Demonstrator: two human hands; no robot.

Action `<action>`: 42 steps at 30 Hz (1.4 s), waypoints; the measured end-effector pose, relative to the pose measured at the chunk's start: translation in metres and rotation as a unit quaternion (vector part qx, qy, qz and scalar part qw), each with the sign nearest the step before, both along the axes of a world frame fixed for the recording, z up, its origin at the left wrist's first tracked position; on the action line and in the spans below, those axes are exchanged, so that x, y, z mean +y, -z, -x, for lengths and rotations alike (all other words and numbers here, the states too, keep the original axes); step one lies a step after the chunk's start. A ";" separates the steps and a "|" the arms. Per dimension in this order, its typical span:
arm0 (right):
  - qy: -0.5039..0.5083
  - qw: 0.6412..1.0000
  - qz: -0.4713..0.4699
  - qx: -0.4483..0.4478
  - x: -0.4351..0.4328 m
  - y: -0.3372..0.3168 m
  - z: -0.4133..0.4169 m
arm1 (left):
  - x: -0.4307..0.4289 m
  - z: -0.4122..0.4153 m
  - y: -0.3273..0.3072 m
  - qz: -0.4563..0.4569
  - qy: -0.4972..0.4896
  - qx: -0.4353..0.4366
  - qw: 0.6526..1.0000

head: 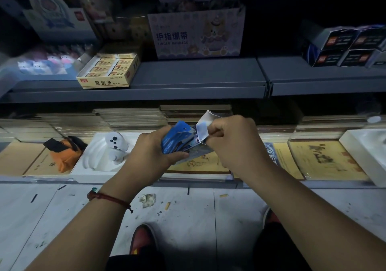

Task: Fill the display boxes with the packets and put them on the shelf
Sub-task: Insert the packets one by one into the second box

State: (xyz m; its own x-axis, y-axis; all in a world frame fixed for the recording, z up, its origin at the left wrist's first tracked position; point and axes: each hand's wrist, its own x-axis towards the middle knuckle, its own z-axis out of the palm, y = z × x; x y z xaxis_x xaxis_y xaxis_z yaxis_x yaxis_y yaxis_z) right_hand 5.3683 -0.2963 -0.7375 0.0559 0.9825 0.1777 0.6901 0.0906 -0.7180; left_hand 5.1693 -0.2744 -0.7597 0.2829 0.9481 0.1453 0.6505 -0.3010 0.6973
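The small blue and white glossy card display box (177,139) is in the air between both hands, above the front edge of the lower ledge where flat tan notebooks (200,163) lie in rows. The left hand (152,151) is clamped around its blue body, fingers curled beneath and thumb on top. The right hand (231,141) is closed in a pinch on the box's white flap (203,127), which stands up from the top end. Whether any packets are inside cannot be told; the opening is hidden by the fingers.

The step looks like opening or folding out the flap. To do it well, the left hand should hold the body firmly without crushing the thin card, and the right should bend the flap along its crease, not tear it.

Above, the grey metal shelf (198,76) has bare room along its front edge between a yellow carton of small boxes (108,70) at the left and the shelf joint at the right; a pale finger-bandage display box (196,34) stands behind that gap. A white moulded tray (94,157) sits on the lower ledge, left of the hands.
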 end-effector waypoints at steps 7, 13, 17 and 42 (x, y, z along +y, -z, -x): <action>0.050 0.995 0.088 0.008 0.001 -0.003 -0.002 | 0.002 0.002 0.002 -0.002 0.004 0.019 1.000; 0.027 0.994 0.106 0.004 -0.002 -0.006 -0.004 | 0.001 0.000 -0.002 -0.002 -0.001 0.016 1.000; 0.013 0.993 0.113 0.015 -0.002 -0.006 -0.005 | -0.001 -0.001 -0.005 0.004 0.002 0.000 1.000; -0.005 0.986 -0.154 0.068 0.011 0.005 -0.016 | 0.001 -0.001 -0.009 0.088 -0.064 -0.044 0.993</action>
